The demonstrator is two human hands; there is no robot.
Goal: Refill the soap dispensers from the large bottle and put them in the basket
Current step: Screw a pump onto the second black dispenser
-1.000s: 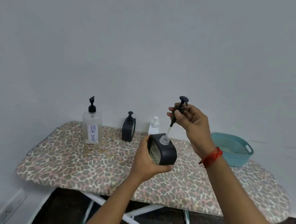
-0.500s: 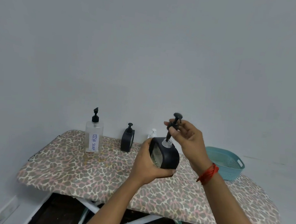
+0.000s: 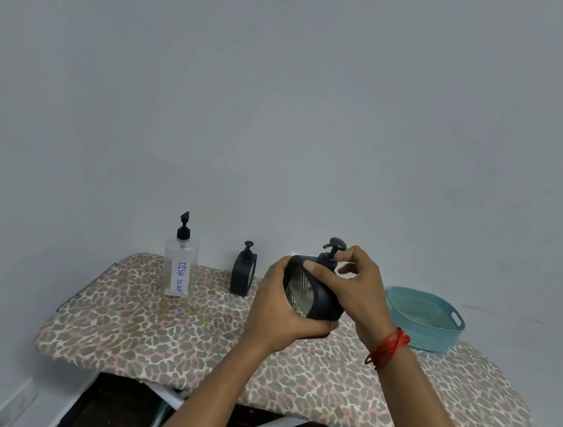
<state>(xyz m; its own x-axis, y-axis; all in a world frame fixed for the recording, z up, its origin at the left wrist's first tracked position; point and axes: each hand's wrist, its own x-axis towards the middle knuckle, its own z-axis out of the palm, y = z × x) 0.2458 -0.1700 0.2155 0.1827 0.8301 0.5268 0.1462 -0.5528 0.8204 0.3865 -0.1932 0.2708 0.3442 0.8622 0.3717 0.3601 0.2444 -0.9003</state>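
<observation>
The left hand (image 3: 281,313) grips a squat black plastic soap dispenser with a ribbed clear window (image 3: 313,297), lifted above the leopard-print ironing board (image 3: 192,342). Its fingers wrap under the body. The right hand (image 3: 360,289) is at the top of the dispenser, thumb and fingers curled round the collar of the black pump head (image 3: 333,251), which sits in the neck. This looks like the closing step for this dispenser: the pump is in place and probably being screwed down. I cannot tell whether it is fully tight, nor how much soap lies behind the window.

The tall clear bottle labelled DISH SOAP (image 3: 180,265) stands upright at the far left of the board with its pump on. A second black dispenser (image 3: 243,275) stands near it by the wall, well apart from the hands.

The teal perforated plastic basket (image 3: 433,341) sits at the right of the board, just beyond the right wrist, and neither black dispenser is in it yet. So the task seems to be at an early-to-middle stage. The held dispenser must go into the basket, and the second one appears to await filling.
</observation>
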